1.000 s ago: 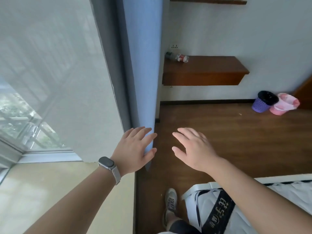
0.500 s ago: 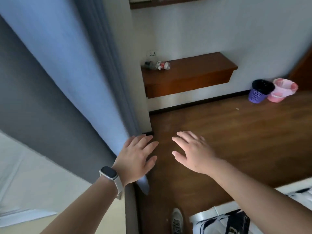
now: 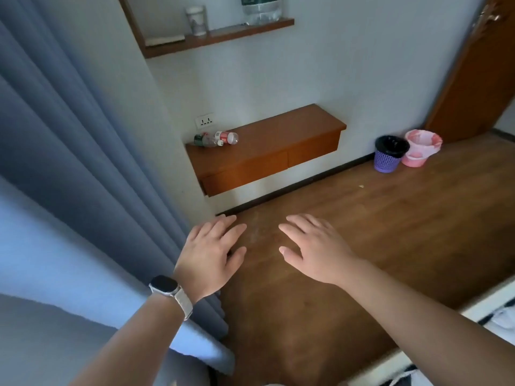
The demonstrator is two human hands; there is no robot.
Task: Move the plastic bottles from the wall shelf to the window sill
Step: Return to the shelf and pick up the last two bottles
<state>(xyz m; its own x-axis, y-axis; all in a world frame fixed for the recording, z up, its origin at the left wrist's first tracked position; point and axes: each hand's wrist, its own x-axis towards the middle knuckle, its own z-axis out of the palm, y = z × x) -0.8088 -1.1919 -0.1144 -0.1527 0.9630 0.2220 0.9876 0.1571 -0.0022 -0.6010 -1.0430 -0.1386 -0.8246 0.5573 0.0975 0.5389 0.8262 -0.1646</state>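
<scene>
Both the left hand [image 3: 210, 253] and right hand [image 3: 316, 247] hover flat and empty, while two clear plastic bottles [image 3: 216, 138] lie on the brown wooden wall shelf [image 3: 278, 140].

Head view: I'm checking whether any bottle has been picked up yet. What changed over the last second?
Only the camera swung right, away from the window; the upper shelf came into view. Nothing was grasped or let go. The left hand and right hand stay open and empty, and the plastic bottles still lie on the wall shelf by the socket.
</scene>
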